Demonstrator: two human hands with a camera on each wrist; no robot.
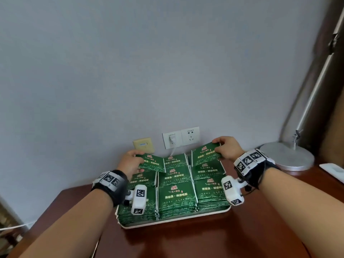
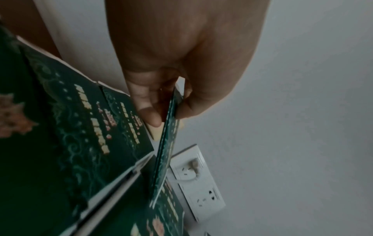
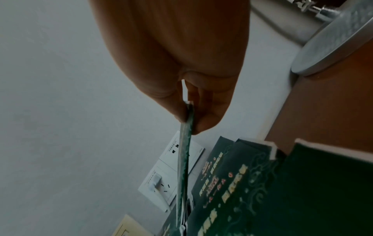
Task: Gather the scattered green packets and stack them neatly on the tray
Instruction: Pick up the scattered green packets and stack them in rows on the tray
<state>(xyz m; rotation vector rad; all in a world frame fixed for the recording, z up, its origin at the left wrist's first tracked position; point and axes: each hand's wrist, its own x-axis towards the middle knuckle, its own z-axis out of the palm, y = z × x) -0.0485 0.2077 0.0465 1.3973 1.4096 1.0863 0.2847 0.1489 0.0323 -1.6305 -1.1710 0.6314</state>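
Wooden table, tray of stacked packets; both hands' grip lifting tilted packets

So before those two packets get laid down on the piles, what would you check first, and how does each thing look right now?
1. Left hand pinches its green packet: ok.
2. Right hand pinches its packet: ok.
3. Both packets are over the tray's back row: ok.
4. Both packets lie level: not ok, tilted.
5. Stacks underneath are square: mostly ok; the front-left edges are slightly fanned.
6. Loose packets remain on the wooden table: none in view.
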